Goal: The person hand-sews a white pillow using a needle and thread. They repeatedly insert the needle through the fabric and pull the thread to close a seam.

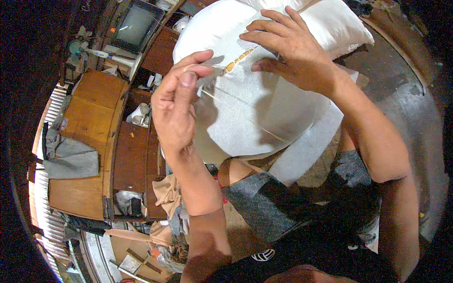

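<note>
A large white stuffed sack (245, 108) of woven fabric lies in front of me. Along its upper side runs a seam of yellowish cord (238, 59). My left hand (177, 101) pinches a thin needle with a pale thread, held just left of that seam. A strand of thread (245, 115) trails diagonally across the sack. My right hand (292, 47) lies flat on the sack, fingers spread, pressing the fabric beside the seam.
A wooden cabinet (89, 141) with open shelves stands at the left, a grey cloth (71, 158) draped over it. A small television (137, 23) sits at the upper left. More white stuffed sacks (335, 23) lie behind. Bare floor (410, 104) is at the right.
</note>
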`<state>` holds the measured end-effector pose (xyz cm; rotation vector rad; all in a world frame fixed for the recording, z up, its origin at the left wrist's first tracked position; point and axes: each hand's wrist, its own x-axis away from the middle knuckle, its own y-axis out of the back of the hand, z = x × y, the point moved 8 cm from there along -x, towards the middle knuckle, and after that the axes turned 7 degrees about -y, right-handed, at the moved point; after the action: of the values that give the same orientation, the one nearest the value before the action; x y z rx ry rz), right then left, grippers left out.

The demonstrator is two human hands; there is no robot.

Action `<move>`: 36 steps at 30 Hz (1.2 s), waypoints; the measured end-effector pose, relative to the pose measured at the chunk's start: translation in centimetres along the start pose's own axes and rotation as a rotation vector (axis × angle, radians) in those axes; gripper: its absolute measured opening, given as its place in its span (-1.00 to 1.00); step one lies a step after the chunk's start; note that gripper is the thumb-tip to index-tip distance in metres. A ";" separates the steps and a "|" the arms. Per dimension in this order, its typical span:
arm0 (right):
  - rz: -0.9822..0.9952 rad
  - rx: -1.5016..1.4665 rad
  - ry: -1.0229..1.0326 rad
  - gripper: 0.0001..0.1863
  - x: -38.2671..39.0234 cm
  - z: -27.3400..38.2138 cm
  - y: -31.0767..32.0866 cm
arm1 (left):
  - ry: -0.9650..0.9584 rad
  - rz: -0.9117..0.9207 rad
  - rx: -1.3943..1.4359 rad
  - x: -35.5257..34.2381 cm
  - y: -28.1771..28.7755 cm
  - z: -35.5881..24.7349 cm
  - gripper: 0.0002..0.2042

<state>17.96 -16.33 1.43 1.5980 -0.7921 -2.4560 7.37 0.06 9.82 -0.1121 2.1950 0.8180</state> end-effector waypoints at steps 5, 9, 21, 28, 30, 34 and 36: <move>-0.111 -0.024 0.014 -0.41 0.5 0.5 0.7 | -0.025 0.066 0.510 -0.4 0.0 1.2 -0.71; -0.103 -0.021 0.000 -0.40 0.8 0.3 0.8 | -0.036 0.023 0.611 0.9 0.2 1.2 -0.71; -0.098 -0.015 -0.007 -0.40 0.9 0.9 0.7 | -0.010 -0.092 0.612 2.9 2.5 0.4 -0.70; -0.138 -0.034 0.014 -0.38 1.3 0.7 0.2 | -0.061 -0.138 0.584 3.3 4.3 -1.1 -0.73; -0.137 -0.004 -0.003 -0.36 1.5 0.5 0.1 | -0.037 -0.135 0.541 3.5 4.2 -0.3 -0.73; -0.133 -0.015 -0.023 -0.29 1.4 0.2 0.7 | -0.006 -0.173 0.279 2.5 4.7 1.9 -0.71; -0.127 -0.018 -0.010 -0.26 1.5 0.4 1.0 | 0.041 -0.202 0.335 2.2 4.8 3.1 -0.71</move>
<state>16.77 -17.61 0.79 1.6807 -0.6881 -2.5511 6.21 6.06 9.26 -0.1810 2.2824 0.3334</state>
